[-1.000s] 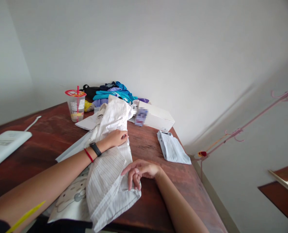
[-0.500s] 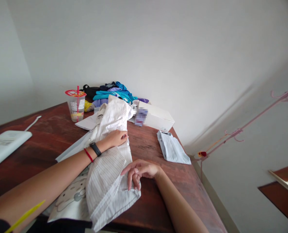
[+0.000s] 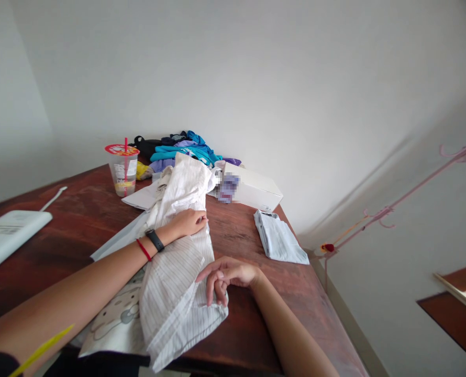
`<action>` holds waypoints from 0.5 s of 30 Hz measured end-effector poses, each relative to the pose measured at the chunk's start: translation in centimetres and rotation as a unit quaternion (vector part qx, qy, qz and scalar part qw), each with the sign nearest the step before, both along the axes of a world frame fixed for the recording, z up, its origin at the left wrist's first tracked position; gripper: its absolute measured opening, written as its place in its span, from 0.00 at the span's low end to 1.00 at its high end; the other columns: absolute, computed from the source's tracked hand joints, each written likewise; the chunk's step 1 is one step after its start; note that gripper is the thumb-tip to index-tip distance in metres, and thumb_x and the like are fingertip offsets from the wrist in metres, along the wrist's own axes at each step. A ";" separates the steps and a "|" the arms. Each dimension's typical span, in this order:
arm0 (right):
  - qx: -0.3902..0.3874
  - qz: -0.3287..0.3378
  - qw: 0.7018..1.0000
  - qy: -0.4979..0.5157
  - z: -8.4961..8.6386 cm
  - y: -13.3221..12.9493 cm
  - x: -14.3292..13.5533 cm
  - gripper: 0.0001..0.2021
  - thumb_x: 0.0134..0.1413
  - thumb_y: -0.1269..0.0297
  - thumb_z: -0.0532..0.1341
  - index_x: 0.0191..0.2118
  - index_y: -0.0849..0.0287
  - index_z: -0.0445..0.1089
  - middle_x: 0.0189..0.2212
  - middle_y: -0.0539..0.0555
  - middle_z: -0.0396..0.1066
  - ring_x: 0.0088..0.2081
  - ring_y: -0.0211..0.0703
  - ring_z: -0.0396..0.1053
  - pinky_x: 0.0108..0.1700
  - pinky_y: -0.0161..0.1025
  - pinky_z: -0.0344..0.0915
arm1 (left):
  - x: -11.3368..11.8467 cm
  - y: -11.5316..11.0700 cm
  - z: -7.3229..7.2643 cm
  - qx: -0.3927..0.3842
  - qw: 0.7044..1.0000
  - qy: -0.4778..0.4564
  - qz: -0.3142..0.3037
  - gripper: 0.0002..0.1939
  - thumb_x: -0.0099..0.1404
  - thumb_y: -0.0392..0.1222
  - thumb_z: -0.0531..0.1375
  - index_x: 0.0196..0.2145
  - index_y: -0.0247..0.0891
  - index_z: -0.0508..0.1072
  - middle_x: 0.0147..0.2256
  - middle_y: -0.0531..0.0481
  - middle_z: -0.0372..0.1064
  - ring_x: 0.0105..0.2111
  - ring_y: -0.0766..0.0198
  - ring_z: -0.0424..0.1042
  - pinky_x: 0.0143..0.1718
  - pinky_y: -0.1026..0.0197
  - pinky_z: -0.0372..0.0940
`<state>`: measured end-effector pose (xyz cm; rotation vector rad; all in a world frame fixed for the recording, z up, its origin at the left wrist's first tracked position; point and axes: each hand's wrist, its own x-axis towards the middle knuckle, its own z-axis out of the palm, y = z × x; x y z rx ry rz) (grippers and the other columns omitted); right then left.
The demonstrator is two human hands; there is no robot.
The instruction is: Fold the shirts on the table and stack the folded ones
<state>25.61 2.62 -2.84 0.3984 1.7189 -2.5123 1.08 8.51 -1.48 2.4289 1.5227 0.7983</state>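
Note:
A white shirt with thin stripes lies lengthwise, folded into a long strip and hanging slightly over the table's near edge. My left hand rests on its middle, fingers curled in at the right edge of the cloth; the fingertips are partly hidden. Nearer me, my right hand lies at the shirt's lower right side. Its index finger stretches onto the fabric while the others hang loosely bent and apart. Under the shirt, a pale cloth printed with a cartoon animal shows on the left.
On the dark wooden table are a plastic cup with a straw, a white device with a cable, a white box and a folded light-blue garment. Piled clothes lie behind. A pink rack stands right.

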 end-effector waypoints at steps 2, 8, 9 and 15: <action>-0.004 0.004 1.000 0.006 0.0 0.0 0.0 0.35 0.55 0.46 0.69 0.60 0.68 0.70 0.37 0.64 0.82 0.25 0.44 0.78 0.28 0.37 0.75 | 0.0 0.0 0.0 0.001 1.000 -0.002 -0.001 0.13 0.70 0.44 0.56 0.29 0.38 0.70 0.24 0.50 0.68 0.24 0.62 0.62 0.28 0.60 0.45; -0.006 0.003 1.000 0.025 0.4 -0.2 -0.1 0.33 0.57 0.47 0.69 0.60 0.67 0.71 0.37 0.62 0.82 0.25 0.43 0.78 0.28 0.36 0.75 | 0.1 -0.1 0.0 0.000 1.000 -0.010 -0.002 0.13 0.70 0.43 0.55 0.28 0.38 0.69 0.23 0.51 0.66 0.24 0.63 0.61 0.28 0.60 0.44; -0.006 0.002 1.000 0.023 0.5 -0.2 -0.1 0.33 0.57 0.48 0.69 0.60 0.67 0.71 0.37 0.62 0.82 0.25 0.43 0.79 0.28 0.36 0.75 | 0.0 -0.1 0.0 -0.001 1.000 -0.010 -0.003 0.13 0.70 0.44 0.55 0.28 0.38 0.69 0.23 0.51 0.66 0.24 0.63 0.60 0.28 0.60 0.44; 0.000 -0.006 1.000 0.015 0.8 -0.4 -0.1 0.32 0.57 0.48 0.69 0.60 0.67 0.72 0.37 0.61 0.82 0.25 0.43 0.79 0.28 0.36 0.75 | 0.0 0.0 0.0 -0.001 1.000 -0.006 -0.004 0.13 0.70 0.44 0.55 0.28 0.38 0.69 0.23 0.51 0.67 0.24 0.64 0.60 0.29 0.60 0.45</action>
